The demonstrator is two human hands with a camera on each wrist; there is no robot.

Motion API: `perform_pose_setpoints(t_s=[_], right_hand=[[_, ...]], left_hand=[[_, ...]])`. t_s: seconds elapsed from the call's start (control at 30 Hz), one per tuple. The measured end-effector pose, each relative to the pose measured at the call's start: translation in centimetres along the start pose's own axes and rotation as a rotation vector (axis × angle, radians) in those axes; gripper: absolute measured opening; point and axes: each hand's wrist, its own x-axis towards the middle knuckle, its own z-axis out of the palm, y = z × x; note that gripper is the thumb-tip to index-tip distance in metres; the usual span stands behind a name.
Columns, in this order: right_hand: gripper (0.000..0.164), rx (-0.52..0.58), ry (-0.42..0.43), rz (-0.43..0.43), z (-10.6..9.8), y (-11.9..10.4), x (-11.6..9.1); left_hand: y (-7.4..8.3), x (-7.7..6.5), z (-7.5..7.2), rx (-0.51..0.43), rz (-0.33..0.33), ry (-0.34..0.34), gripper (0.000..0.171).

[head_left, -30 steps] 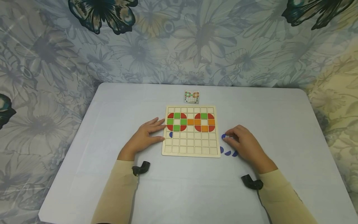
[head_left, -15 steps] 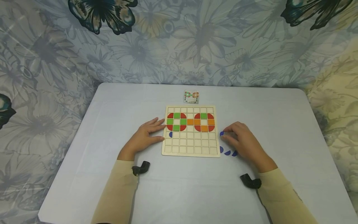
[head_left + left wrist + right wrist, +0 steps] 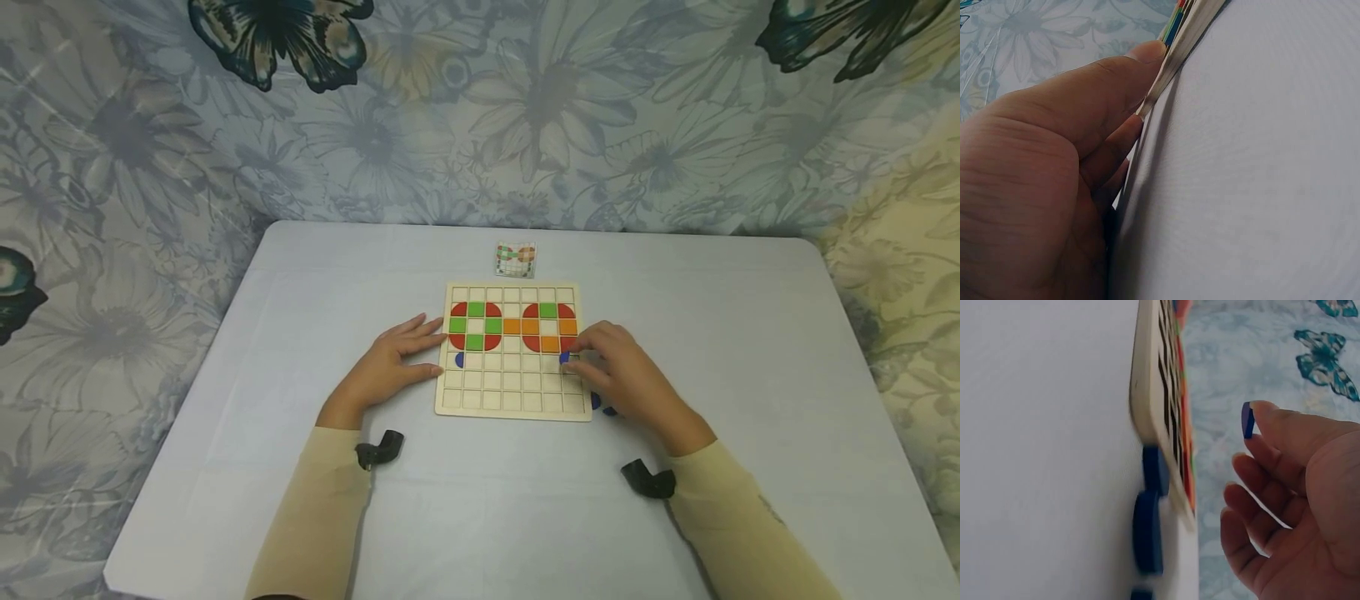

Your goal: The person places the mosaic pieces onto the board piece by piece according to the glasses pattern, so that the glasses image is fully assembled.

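A wooden grid board (image 3: 498,402) lies flat on the table, with red, green and orange pieces set in its upper rows. One blue half-round piece (image 3: 459,360) sits in a cell at the board's left side. My left hand (image 3: 384,367) rests against the left edge, fingers spread; in the left wrist view its thumb (image 3: 1147,52) touches the rim. Over the board's right side, my right hand (image 3: 630,375) pinches another blue half-round piece (image 3: 1247,420) between thumb and index finger. The right wrist view shows that piece held above the board's surface.
More blue half-round pieces (image 3: 1149,532) lie on the table by the board's lower right corner, partly hidden by my right hand in the head view. A small pattern card (image 3: 515,260) lies behind the board. A floral cloth wall (image 3: 525,117) stands beyond the table's far edge.
My right hand has moved left with the pinched blue piece, from beside the board to over its right column. The left hand has stayed in place.
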Motion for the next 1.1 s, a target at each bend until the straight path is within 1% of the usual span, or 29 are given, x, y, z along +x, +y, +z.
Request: perform_pose_setpoints(t_s=[0.17, 0.37, 0.53, 0.8, 0.97, 1.1], right_hand=[[0.019, 0.014, -0.033, -0.067, 1.1, -1.6, 1.1], [0.016, 0.022, -0.063, -0.162, 3.0, -3.6, 2.1], [0.016, 0.02, -0.086, -0.197, 4.7, -5.3, 2.9], [0.02, -0.017, -0.149, -0.177, 7.8, -7.5, 4.1], [0.021, -0.024, -0.143, -0.184, 9.2, -8.2, 4.9], [0.022, -0.047, -0.138, -0.172, 10.0, -8.6, 5.3]], left_hand=[[0.1, 0.1, 0.0, 0.017, 0.004, -0.005, 0.064], [0.2, 0.2, 0.0, 0.027, 0.006, -0.015, 0.064], [0.1, 0.3, 0.0, 0.038, 0.007, -0.017, 0.063], [-0.1, 0.2, -0.1, 0.039, 0.006, -0.02, 0.063], [0.0, 0.2, -0.2, 0.043, 0.008, -0.021, 0.062], [-0.2, 0.2, -0.2, 0.04, 0.017, -0.021, 0.061]])
